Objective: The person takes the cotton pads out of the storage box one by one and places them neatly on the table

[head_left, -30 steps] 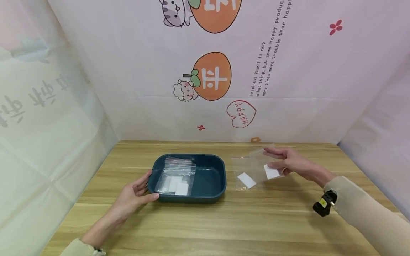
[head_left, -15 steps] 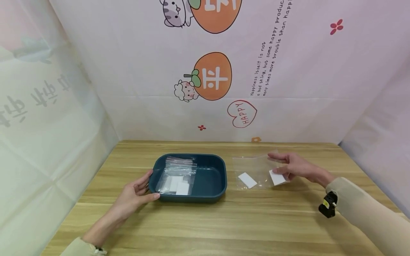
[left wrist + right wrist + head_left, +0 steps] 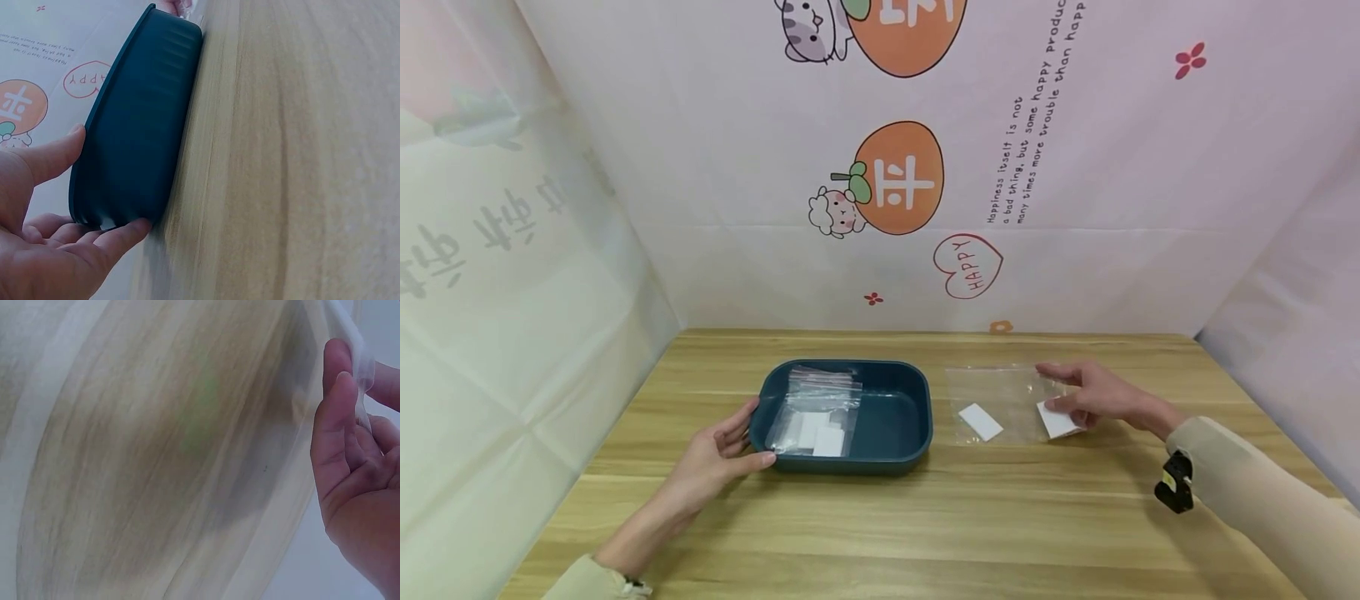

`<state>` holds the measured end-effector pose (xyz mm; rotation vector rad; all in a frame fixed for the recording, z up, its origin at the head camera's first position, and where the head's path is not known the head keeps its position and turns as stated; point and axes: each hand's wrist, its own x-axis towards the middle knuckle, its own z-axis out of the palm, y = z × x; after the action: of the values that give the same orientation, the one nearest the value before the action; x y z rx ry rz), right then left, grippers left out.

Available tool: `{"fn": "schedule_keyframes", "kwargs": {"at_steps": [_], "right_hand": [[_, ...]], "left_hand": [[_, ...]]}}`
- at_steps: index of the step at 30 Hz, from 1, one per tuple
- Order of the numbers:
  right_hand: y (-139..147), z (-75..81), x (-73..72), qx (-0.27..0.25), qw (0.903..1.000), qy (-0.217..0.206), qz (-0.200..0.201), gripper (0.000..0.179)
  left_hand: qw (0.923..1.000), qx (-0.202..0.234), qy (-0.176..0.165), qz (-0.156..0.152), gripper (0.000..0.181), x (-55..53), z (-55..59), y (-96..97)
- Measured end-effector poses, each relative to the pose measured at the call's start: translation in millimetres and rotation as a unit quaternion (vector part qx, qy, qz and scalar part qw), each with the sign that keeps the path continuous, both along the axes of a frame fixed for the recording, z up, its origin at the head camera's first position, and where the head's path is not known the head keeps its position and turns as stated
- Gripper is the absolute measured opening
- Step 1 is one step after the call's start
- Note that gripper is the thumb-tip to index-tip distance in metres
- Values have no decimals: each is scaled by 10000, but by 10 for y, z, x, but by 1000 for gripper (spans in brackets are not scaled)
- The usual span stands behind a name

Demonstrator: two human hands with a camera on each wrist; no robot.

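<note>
My left hand [image 3: 711, 458] holds the left end of a dark teal plastic tray [image 3: 891, 427]. In the left wrist view its thumb lies at the rim of the tray [image 3: 134, 119] and the other fingers wrap the end wall. To the right, my right hand [image 3: 1097, 396] pinches a clear zip bag with a white rectangular piece [image 3: 1060, 420] in it, low over the table. Beside it lies another clear zip bag [image 3: 973, 387] with a white piece [image 3: 981, 422] inside. The right wrist view shows clear plastic [image 3: 364, 369] between thumb and fingers.
Several clear zip bags [image 3: 820, 404] with white pieces fill the left half of the tray. Wood-grain table [image 3: 880, 533] lies under everything. A printed white cloth [image 3: 737, 283] hangs behind the table, with further cloth at both sides.
My right hand has moved right and slightly toward me, bringing its bag down from over the other bag to its right side. The left hand and tray have stayed put.
</note>
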<state>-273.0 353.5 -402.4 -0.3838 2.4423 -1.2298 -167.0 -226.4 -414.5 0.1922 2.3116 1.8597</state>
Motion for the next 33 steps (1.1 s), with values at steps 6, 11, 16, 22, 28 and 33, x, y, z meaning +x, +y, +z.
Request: {"fn": "schedule_keyframes", "kwargs": {"at_steps": [6, 11, 16, 22, 28, 33], "right_hand": [[-11, -25, 22, 220, 9996, 173, -102, 82], [-17, -46, 42, 435, 9983, 365, -85, 83], [-7, -56, 38, 490, 9981, 380, -38, 83], [-13, -75, 28, 686, 9964, 492, -7, 82], [-30, -85, 40, 723, 9960, 516, -16, 82], [-21, -75, 38, 824, 9954, 493, -73, 83]], "left_hand": [[10000, -27, 1, -41, 97, -8, 5, -6], [10000, -27, -34, -40, 97, -13, -7, -13], [10000, 4, -22, -42, 97, -10, -9, -16], [10000, 11, 8, -49, 97, -12, -13, -14], [10000, 12, 15, -39, 97, -12, -17, -15], [10000, 32, -8, -45, 97, -13, -18, -16]]}}
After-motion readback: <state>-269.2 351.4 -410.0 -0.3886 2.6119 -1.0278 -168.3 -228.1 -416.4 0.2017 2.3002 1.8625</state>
